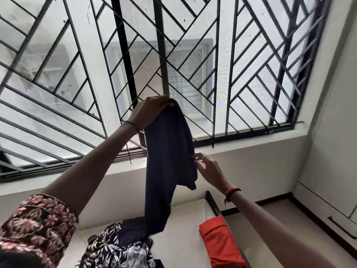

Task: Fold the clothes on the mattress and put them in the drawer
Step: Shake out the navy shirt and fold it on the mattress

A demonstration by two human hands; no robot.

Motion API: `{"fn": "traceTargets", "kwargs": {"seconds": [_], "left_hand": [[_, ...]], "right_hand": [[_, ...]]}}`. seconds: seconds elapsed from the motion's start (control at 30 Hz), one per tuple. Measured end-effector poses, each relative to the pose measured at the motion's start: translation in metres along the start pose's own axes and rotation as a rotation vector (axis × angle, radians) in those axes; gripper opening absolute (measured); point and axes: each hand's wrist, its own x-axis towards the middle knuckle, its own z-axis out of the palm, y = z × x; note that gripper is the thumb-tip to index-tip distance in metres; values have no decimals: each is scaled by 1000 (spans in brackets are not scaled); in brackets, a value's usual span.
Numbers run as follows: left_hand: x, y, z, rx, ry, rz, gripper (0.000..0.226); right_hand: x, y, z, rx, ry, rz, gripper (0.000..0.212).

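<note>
Left hand (152, 111) fingers pinch the dark garment (170, 161) aloft, right hand (210, 171) hold unclear, so its trailing end may drag the pile (116, 248)

the navy garment (170, 171) is soft, matt cloth, hanging in limp folds. behind it the window grille (123, 45) is dark, matt painted metal. below it lie a printed cloth heap (108, 248) and a matt folded orange cloth (220, 242). the wall (260, 167) beside it is smooth and painted.
</note>
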Motion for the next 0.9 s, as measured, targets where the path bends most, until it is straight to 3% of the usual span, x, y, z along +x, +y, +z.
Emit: {"fn": "traceTargets", "kwargs": {"seconds": [0.1, 0.37, 0.53, 0.73, 0.9], "left_hand": [[0, -4, -4, -18, 15, -13, 25], [0, -8, -10, 20, 113, -53, 26], [2, -9, -10, 31, 122, -105, 27], [7, -20, -6, -120, 74, -188, 27], [15, -25, -16, -315, -30, -190, 24]], "right_hand": [[6, 0, -2, -1, 55, 3, 16], [-6, 2, 2, 76, -182, 81, 17], [-30, 4, 7, -202, -17, 166, 17], [-47, 5, 11, -461, 4, -72, 42], [-50, 17, 5, -586, -57, -241, 28]]}}
